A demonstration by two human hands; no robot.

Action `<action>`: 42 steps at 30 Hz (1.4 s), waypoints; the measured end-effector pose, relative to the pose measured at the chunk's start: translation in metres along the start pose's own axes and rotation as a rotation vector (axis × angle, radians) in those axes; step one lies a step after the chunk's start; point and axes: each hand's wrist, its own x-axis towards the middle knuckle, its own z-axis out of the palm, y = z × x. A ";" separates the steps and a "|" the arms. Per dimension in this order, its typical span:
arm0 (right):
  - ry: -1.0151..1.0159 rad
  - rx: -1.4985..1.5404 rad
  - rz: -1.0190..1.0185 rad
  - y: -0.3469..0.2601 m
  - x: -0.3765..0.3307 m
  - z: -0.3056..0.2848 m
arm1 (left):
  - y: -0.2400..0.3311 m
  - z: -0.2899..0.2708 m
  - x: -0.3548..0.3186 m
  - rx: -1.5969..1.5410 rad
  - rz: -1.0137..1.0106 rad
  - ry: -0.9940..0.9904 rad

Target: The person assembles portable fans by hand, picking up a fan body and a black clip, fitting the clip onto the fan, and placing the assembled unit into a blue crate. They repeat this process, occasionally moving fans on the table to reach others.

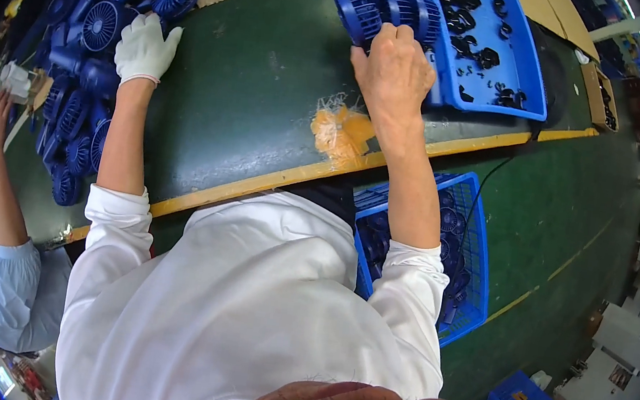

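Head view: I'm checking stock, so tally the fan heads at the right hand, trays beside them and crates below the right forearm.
Blue fan heads at the right hand: 3
Blue tray: 1
Blue crate: 1
Total: 5

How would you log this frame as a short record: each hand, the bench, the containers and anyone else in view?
Left hand: white-gloved, fingers spread, beside the pile of blue fan housings
Right hand: bare, fingers at a row of blue slatted housings; exact grip hidden
Bench: green tabletop with yellow edge
On bench: crumpled orange-yellow scrap with whitish strands
Tray: blue, holding small black parts
Crate: blue lattice, below the bench edge, holding dark blue parts
Co-worker: light-blue sleeve, at left
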 end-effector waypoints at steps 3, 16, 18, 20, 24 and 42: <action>0.027 -0.031 -0.025 0.013 -0.003 0.003 | 0.005 -0.002 0.009 0.030 -0.048 -0.030; -0.174 -0.102 0.090 0.193 0.039 -0.011 | 0.021 -0.031 -0.051 -0.573 0.204 -0.086; -0.315 -0.116 0.104 0.195 0.043 -0.013 | 0.028 -0.043 -0.064 -0.686 0.398 -0.156; -0.331 -0.128 0.086 0.201 0.047 -0.008 | 0.032 -0.050 -0.072 -0.807 0.550 -0.199; -0.213 -0.061 0.150 0.213 0.054 0.008 | 0.033 -0.065 -0.077 -0.698 0.609 -0.346; 0.203 1.085 0.356 0.073 -0.008 -0.036 | 0.049 -0.071 -0.096 -0.757 0.304 -0.300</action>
